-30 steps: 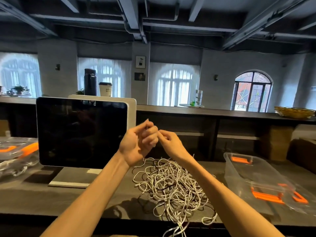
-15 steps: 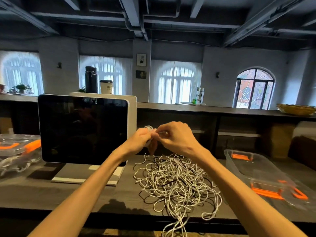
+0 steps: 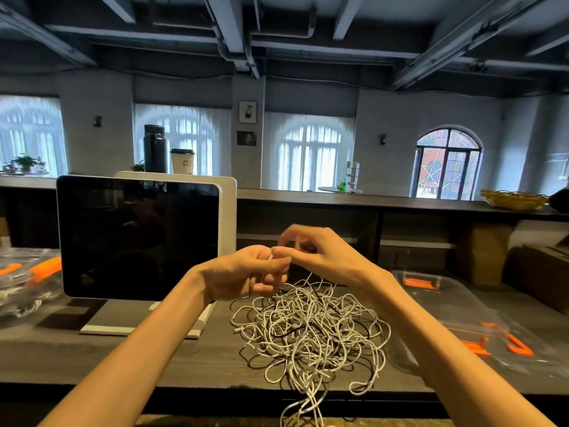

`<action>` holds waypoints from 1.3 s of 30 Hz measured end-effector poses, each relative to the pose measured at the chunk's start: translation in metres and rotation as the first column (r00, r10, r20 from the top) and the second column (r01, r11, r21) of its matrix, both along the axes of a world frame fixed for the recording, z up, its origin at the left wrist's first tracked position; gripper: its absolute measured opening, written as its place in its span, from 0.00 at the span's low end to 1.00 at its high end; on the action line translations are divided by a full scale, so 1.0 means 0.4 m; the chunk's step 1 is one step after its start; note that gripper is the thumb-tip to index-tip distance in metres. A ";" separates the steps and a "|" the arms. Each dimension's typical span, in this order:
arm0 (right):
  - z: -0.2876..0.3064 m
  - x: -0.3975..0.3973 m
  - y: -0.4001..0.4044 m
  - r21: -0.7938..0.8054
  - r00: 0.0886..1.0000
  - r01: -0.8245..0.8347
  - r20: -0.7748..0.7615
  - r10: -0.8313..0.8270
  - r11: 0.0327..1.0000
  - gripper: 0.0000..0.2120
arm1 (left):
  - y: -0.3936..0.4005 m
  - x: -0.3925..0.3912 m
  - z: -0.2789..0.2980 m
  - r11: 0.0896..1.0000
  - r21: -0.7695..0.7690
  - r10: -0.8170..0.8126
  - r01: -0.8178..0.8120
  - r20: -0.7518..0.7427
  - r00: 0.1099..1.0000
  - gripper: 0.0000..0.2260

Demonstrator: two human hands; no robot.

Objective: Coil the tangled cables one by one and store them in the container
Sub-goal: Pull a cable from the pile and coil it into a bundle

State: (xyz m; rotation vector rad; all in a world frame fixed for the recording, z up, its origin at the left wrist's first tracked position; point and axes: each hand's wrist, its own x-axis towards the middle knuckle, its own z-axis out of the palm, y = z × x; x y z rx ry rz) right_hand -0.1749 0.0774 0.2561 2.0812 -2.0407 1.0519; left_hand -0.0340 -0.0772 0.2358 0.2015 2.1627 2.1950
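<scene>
Our left hand (image 3: 246, 272) grips a white cable end (image 3: 270, 258); our right hand (image 3: 320, 257) pinches beside it, above the tangled cables (image 3: 308, 331). Pulling could tighten knots. The container (image 3: 455, 306) sits right.

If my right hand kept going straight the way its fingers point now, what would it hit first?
Your right hand points left, so it would first meet your left hand, already almost touching it where that hand pinches the white cable. Beyond lies the monitor, though depth is unclear.
</scene>
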 end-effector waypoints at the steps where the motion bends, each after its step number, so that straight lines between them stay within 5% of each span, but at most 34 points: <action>1: -0.002 0.001 0.000 0.044 0.999 0.020 -0.046 -0.018 0.999 0.11 | -0.008 -0.003 -0.008 0.999 0.030 -0.037 0.037 0.007 0.999 0.16; 7: -0.017 0.009 0.012 0.170 0.983 0.043 -0.182 -0.012 0.985 0.15 | -0.006 -0.016 -0.032 0.992 0.021 -0.127 0.127 0.030 0.991 0.16; 12: -0.015 0.017 0.014 0.069 0.920 0.070 -0.391 -0.037 0.995 0.12 | 0.016 -0.013 -0.021 0.995 -0.023 -0.099 0.099 0.011 0.995 0.05; 15: -0.017 0.023 0.014 -0.022 0.824 0.086 -0.560 -0.083 0.996 0.10 | 0.018 -0.006 -0.013 0.989 -0.131 -0.065 0.063 -0.009 0.998 0.07; 18: -0.014 0.028 0.007 -0.082 0.763 0.105 -0.633 -0.133 0.991 0.16 | 0.015 -0.012 -0.010 0.949 -0.302 0.064 -0.088 -0.091 0.994 0.11; 27: -0.006 0.038 -0.016 -0.003 0.760 0.249 -0.619 -0.197 0.969 0.22 | 0.039 -0.034 -0.015 0.812 -0.424 0.332 -0.401 -0.229 0.915 0.07; 32: -0.005 0.020 -0.026 -0.016 0.770 0.245 -0.604 -0.205 0.969 0.25 | 0.039 -0.073 -0.031 0.649 -0.385 0.560 -0.656 -0.342 0.755 0.06; 36: -0.027 0.015 -0.021 0.020 0.813 0.176 -0.566 -0.133 0.984 0.23 | 0.050 -0.049 -0.024 0.679 -0.574 0.396 -0.457 -0.237 0.887 0.10; 39: -0.029 0.020 -0.016 -0.043 0.801 0.072 -0.593 -0.083 0.997 0.16 | 0.042 -0.023 0.006 0.785 -0.526 0.311 -0.326 -0.121 0.943 0.13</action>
